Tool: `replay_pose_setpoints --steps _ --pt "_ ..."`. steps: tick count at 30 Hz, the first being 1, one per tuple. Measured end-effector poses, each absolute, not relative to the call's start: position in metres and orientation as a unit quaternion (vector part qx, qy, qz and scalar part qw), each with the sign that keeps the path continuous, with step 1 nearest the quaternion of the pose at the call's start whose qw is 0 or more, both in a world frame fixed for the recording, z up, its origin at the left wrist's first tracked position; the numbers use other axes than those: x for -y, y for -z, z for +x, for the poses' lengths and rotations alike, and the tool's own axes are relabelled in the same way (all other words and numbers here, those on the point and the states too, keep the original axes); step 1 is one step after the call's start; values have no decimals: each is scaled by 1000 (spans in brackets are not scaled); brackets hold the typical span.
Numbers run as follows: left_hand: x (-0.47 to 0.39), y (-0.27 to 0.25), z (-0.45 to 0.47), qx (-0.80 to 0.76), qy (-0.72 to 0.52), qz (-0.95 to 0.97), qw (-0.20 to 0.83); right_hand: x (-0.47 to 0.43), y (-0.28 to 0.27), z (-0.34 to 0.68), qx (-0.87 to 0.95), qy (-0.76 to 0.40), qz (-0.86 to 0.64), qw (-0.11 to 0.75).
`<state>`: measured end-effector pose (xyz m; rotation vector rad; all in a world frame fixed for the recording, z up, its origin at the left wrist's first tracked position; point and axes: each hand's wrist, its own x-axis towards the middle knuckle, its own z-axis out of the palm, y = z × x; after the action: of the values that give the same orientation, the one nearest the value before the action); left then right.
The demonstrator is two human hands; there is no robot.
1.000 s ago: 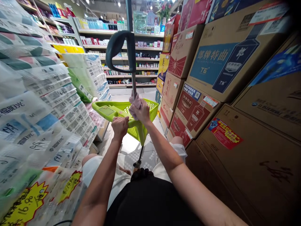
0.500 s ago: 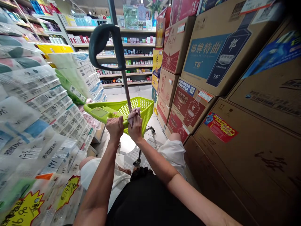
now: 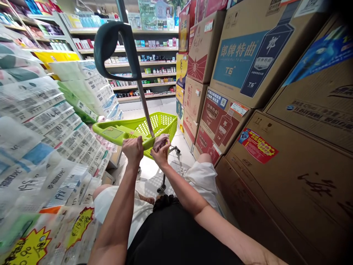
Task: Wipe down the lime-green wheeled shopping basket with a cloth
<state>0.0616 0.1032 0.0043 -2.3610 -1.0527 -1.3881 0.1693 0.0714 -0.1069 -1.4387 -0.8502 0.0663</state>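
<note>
A lime-green shopping basket cart (image 3: 135,125) stands in front of me, tilted, with a grey metal pole (image 3: 143,101) rising through it to a dark crutch-like grip (image 3: 135,55). My left hand (image 3: 132,150) is closed round the cart's green rim, at the near edge. Just right of it, my right hand (image 3: 161,154) pinches a crumpled pinkish-grey cloth (image 3: 161,141) against the rim by the foot of the pole. Part of the cloth is hidden behind my fingers. A black caster wheel (image 3: 161,188) shows below the basket.
Stacked cardboard cartons (image 3: 242,55) form a wall close on my right. Plastic-wrapped tissue packs (image 3: 60,129) are piled on my left, with yellow price tags (image 3: 30,244) low down. Shelves (image 3: 154,64) of small goods stand ahead beyond the pale floor (image 3: 176,165).
My right hand has shifted slightly right and down along the rim, its fingers now pinching the cloth, which shows more spread. The left hand keeps its hold. The whole view has shifted a little.
</note>
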Motion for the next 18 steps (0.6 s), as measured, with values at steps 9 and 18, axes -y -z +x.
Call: replay_pose_setpoints --steps 9,18 --pt "-102 -4 62 350 473 -798 131 -66 137 179 269 -193 -725 605" --pt "-96 -5 70 359 479 -794 107 -68 132 173 360 -80 -666 649"
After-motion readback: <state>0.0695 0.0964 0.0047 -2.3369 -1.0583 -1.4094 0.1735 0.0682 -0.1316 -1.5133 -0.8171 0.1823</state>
